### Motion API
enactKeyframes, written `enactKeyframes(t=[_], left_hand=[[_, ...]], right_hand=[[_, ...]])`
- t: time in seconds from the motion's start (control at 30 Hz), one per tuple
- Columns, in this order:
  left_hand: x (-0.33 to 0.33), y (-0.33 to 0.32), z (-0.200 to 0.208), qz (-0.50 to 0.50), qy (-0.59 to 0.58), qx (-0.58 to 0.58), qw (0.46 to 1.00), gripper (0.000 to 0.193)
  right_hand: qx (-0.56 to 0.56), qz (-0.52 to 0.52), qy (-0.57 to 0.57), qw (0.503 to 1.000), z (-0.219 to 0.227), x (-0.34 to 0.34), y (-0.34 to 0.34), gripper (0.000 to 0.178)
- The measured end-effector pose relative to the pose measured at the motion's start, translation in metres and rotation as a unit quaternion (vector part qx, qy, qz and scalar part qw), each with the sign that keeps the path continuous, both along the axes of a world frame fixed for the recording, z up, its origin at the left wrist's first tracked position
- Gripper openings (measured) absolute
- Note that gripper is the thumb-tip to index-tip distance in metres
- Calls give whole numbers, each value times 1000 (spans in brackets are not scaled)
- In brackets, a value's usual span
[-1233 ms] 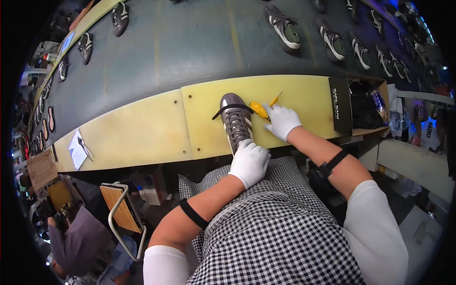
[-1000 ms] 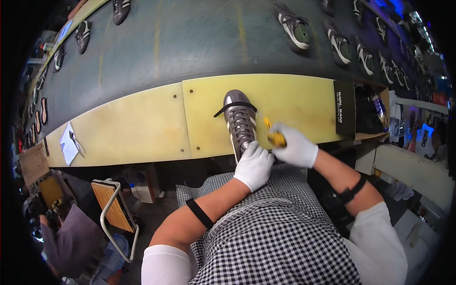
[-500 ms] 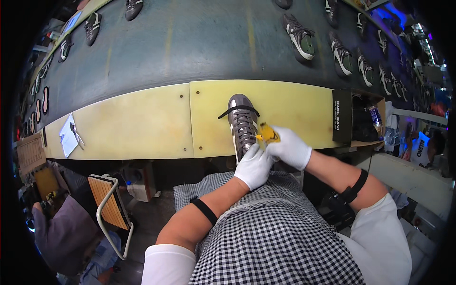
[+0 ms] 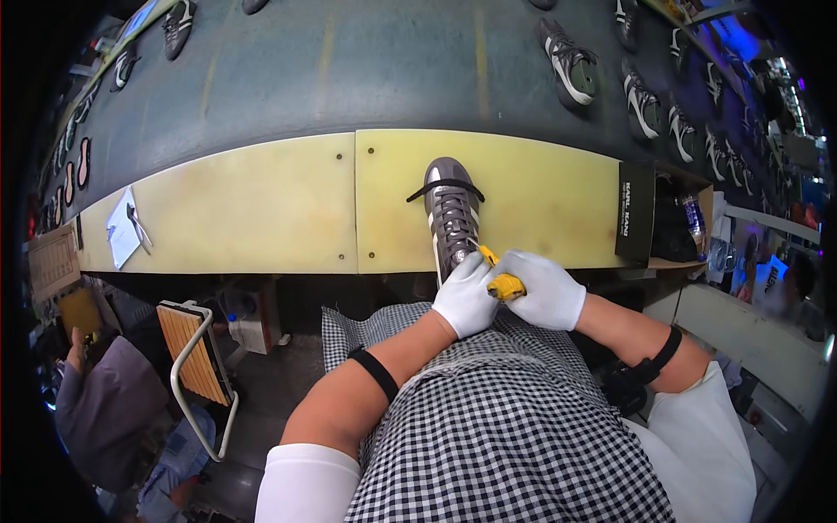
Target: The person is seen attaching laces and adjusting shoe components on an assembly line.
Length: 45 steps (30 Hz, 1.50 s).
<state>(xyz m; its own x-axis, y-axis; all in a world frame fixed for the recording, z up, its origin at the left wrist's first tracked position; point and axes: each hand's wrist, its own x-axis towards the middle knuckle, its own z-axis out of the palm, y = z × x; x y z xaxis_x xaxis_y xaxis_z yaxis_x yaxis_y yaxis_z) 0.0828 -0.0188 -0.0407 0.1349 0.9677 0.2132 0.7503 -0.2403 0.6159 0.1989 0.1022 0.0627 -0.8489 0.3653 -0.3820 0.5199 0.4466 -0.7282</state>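
While the left hand [image 4: 465, 295] steadies the heel end of the shoe [image 4: 452, 216], the right hand [image 4: 542, 291] works a yellow tool [image 4: 499, 277] at its collar.

Shoe sits sole-down on the yellow bench [image 4: 261, 209], near the front edge, toe pointing away. Grey-brown upper, white side stripe, dark laces threaded through most eyelets with loose ends splayed at the toe end; laces look mostly done, not tied. Both hands in white gloves. Left is closed over the heel, right is wrapped tight around the yellow tool, whose tip touches the shoe opening. What the tip does inside can't be seen. More shoes [image 4: 568, 63] lie on the dark belt [image 4: 349, 70] behind; black box [image 4: 636, 212] stands at the bench's right end.
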Motion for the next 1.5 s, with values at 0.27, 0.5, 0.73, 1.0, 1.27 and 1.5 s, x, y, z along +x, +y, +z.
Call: enactKeyframes(t=[0.27, 0.5, 0.73, 1.0, 1.27, 1.5], left_hand=[[1, -7, -10, -4, -26, -7, 1000, 26], [4, -7, -24, -9, -162, -74, 984, 24], [10, -6, -29, -5, -68, -54, 996, 28], [18, -10, -64, -68, -270, -73, 958, 29], [-11, 1, 3, -42, -52, -37, 997, 10], [-43, 17, 62, 145, -325, -184, 916, 14]], right_hand=[[-11, -22, -55, 998, 12, -13, -8, 25], [88, 151, -86, 981, 15, -44, -2, 28], [6, 62, -131, 989, 26, -57, 7, 27], [30, 32, -94, 995, 55, -62, -23, 29], [155, 2, 23, 988, -1, -24, 8, 33], [108, -250, 8, 962, -63, 60, -34, 33]])
